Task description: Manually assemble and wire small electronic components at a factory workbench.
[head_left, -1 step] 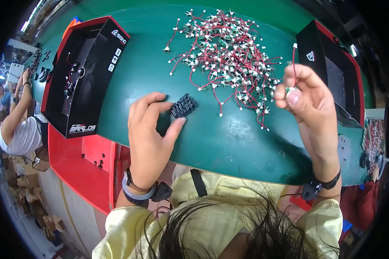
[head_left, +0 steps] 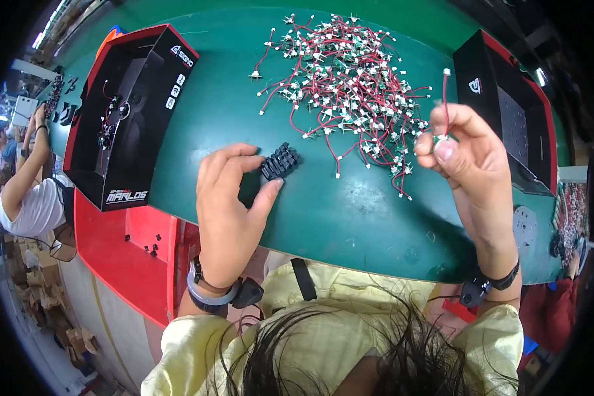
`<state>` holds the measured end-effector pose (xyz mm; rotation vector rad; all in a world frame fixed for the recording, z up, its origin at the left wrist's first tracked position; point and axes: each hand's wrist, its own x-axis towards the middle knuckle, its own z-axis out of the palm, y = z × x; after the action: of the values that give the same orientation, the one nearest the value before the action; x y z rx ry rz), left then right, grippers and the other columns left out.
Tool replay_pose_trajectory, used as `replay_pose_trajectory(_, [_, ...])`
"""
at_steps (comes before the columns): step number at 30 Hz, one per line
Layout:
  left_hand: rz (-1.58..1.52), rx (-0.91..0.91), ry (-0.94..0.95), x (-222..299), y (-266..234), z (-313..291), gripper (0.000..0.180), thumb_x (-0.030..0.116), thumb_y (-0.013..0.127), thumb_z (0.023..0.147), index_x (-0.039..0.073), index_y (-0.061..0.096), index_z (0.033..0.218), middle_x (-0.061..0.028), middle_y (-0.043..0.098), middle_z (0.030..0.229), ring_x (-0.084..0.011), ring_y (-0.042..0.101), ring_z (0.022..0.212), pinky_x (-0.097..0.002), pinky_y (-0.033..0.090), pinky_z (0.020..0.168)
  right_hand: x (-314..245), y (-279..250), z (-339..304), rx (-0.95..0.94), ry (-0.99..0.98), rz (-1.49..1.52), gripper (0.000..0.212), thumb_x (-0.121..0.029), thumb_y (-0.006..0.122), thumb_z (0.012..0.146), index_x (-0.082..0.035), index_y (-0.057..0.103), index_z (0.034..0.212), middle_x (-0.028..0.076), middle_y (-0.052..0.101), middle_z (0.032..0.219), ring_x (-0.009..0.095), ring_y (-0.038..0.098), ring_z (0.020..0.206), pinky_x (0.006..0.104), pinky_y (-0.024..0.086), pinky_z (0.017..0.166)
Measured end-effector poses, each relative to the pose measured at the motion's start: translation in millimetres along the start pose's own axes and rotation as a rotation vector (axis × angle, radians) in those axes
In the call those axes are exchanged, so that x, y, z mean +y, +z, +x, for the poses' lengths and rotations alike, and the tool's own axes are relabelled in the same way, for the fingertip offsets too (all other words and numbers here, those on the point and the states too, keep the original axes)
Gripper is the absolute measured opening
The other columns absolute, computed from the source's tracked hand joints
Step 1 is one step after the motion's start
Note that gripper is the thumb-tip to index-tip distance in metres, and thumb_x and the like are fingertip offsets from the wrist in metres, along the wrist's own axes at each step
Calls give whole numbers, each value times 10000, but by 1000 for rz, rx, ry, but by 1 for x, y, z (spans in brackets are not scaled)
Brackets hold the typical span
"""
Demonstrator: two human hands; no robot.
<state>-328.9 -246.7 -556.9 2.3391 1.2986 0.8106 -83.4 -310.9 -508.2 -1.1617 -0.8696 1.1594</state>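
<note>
My left hand [head_left: 228, 191] rests at the table's near side, thumb and index finger closed about the near end of a block of small black plastic pieces [head_left: 281, 161] set in rows. Raised to the right, my right hand [head_left: 468, 148] pinches a small green circuit board [head_left: 446, 140] between thumb and fingers. From that board a red wire [head_left: 446, 102] stands up, tipped with a white connector. Beyond both hands lies a large heap of similar small boards [head_left: 356, 86] with red wires and white connectors.
On the green table [head_left: 204, 99], a black box with red edges [head_left: 138, 119] stands left, with wired parts inside. Another black box [head_left: 488, 99] stands right. A red tray [head_left: 119, 244] with several black bits sits lower left. Another person's arm [head_left: 33, 158] shows far left.
My right hand has shifted slightly left and down with the small circuit board. My left hand and the black block have not visibly moved.
</note>
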Motion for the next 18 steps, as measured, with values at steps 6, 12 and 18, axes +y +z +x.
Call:
replay_pose_trajectory(6, [-180, 35, -138, 7, 3, 2, 280, -24, 685, 608, -2, 568, 861, -99, 577, 804, -251, 545, 794, -319, 434, 697, 7, -3, -1, -16, 19, -95, 210, -58, 626, 784, 1, 559, 975, 35, 580, 879, 97, 553, 764, 222, 454, 702])
replay_pose_trajectory(12, [-206, 109, -166, 2, 8, 3, 228, -21, 700, 602, -4, 545, 769, -96, 573, 759, -229, 543, 694, -297, 434, 635, 11, -8, 1, -82, 134, -45, 180, -66, 620, 793, -4, 584, 958, 29, 589, 873, 81, 543, 724, 197, 443, 602])
replay_pose_trajectory(18, [-97, 34, -72, 5, -2, 3, 213, -25, 702, 596, -7, 528, 718, -89, 563, 718, -222, 530, 678, -294, 416, 611, 7, -6, 2, -122, 248, 47, 209, -109, 595, 821, 19, 576, 985, 71, 605, 888, 113, 583, 708, 212, 462, 600])
